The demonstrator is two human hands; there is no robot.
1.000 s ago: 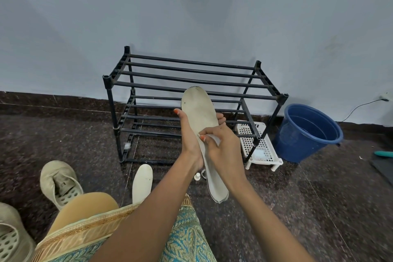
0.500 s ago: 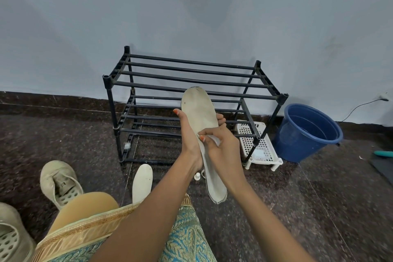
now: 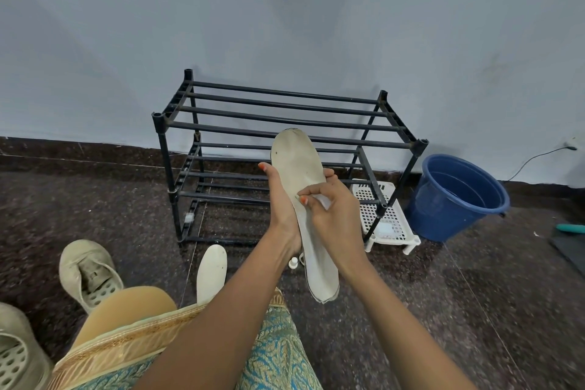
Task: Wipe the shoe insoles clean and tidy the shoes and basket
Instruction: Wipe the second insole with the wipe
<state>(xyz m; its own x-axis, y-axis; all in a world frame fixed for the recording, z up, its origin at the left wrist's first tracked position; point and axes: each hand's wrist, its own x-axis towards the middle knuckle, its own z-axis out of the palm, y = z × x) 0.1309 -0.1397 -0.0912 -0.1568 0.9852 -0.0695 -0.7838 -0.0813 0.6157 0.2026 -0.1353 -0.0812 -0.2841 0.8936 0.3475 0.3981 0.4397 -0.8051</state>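
I hold a long beige insole (image 3: 296,165) upright in front of me. My left hand (image 3: 281,209) grips it from behind at the middle, thumb on its left edge. My right hand (image 3: 332,215) pinches a small white wipe (image 3: 323,200) against the insole's face. A second, white insole (image 3: 211,272) lies on the floor by my knee. One beige shoe (image 3: 87,272) sits on the floor at the left, another shoe (image 3: 17,355) at the bottom left corner. A white perforated basket (image 3: 387,222) stands on the floor behind my right hand, under the rack's right end.
A black two-tier shoe rack (image 3: 285,123) stands against the wall, its shelves bare. A blue bucket (image 3: 456,196) holding water sits to its right. A small white cap (image 3: 293,262) lies on the dark stone floor below my hands. A dark mat (image 3: 569,247) lies at the right edge.
My right hand with the wipe has shifted slightly along the insole's middle. The insole and my left hand stay almost still.
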